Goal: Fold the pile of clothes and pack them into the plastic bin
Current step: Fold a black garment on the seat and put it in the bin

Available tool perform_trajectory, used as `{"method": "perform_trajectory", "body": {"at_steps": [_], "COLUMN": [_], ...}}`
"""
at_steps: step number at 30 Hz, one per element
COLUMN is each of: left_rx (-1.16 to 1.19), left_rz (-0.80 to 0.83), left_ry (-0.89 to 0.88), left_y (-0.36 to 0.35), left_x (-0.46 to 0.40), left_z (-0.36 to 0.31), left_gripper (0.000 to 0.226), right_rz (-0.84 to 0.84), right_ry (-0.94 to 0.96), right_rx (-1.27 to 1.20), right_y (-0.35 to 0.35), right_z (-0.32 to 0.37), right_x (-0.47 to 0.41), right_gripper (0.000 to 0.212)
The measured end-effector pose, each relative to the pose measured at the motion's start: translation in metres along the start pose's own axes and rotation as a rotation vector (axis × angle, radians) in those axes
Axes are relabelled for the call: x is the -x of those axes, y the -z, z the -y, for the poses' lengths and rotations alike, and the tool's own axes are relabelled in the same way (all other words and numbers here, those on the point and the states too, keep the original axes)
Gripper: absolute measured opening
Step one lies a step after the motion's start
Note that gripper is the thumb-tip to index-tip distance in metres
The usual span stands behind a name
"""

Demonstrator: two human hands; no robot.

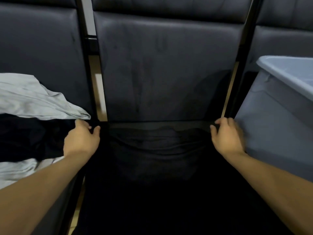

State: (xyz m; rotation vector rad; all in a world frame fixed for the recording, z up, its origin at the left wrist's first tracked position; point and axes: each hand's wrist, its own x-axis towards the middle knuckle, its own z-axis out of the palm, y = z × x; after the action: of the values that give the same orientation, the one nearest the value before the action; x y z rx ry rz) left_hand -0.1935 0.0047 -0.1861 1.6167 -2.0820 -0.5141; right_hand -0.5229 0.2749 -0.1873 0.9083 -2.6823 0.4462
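A black garment [157, 158] lies spread over the middle dark seat, its far edge pulled into a straight band. My left hand [83, 138] pinches the left end of that edge. My right hand [227, 134] grips the right end, fingers curled over the cloth. The grey plastic bin [271, 119] stands on the seat to the right, close beside my right hand. A pile of clothes sits at the left: a light grey garment [33, 99] on top of a black one [30, 138].
Dark padded seat backs [166, 65] fill the far side, split by black armrest frames [88, 65]. A narrow gap shows pale floor [100, 92] between the seats.
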Motion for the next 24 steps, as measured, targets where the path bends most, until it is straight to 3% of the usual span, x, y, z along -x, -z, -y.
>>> {"method": "perform_trajectory", "body": {"at_steps": [1, 3, 5, 8, 11, 14, 16, 18, 21, 24], "left_rx": [-0.019, -0.041, -0.013, -0.089, -0.101, -0.059, -0.001, 0.069, 0.167, 0.236], "left_rz": [-0.067, -0.125, 0.035, 0.313, 0.357, 0.255, 0.174, 0.118, 0.098, 0.088], "left_ry": [-0.108, -0.365, -0.571, -0.7, -0.691, -0.654, -0.559, -0.417, -0.161, -0.006], "left_y": [-0.003, -0.011, -0.019, -0.029, -0.033, -0.032, -0.033, -0.035, -0.04, -0.047], "left_x": [0.006, 0.014, 0.018, 0.026, 0.03, 0.032, 0.033, 0.033, 0.034, 0.04], "left_z": [-0.003, -0.008, -0.013, -0.017, -0.019, -0.026, -0.034, -0.044, -0.058, -0.067], "left_gripper": [0.036, 0.035, 0.029, 0.034, 0.038, 0.027, 0.02, 0.02, 0.024, 0.027], "right_rz": [-0.046, 0.025, 0.158, 0.209, 0.123, -0.024, -0.029, 0.035, 0.269, 0.322], "right_ry": [0.156, 0.445, 0.617, 0.632, 0.637, 0.515, 0.347, 0.142, -0.173, -0.287], "right_rx": [-0.041, -0.033, 0.025, 0.009, 0.014, -0.054, -0.144, -0.17, -0.119, -0.041], "right_y": [0.0, 0.001, -0.001, -0.005, -0.005, -0.001, 0.002, -0.001, -0.012, -0.021], "right_z": [0.005, 0.013, 0.014, 0.009, 0.006, 0.008, 0.016, 0.027, 0.041, 0.046], "right_x": [0.003, 0.01, 0.016, 0.021, 0.023, 0.018, 0.009, -0.002, -0.013, -0.013], "right_gripper": [0.019, 0.016, 0.026, 0.031, 0.025, 0.017, 0.017, 0.024, 0.032, 0.035]}}
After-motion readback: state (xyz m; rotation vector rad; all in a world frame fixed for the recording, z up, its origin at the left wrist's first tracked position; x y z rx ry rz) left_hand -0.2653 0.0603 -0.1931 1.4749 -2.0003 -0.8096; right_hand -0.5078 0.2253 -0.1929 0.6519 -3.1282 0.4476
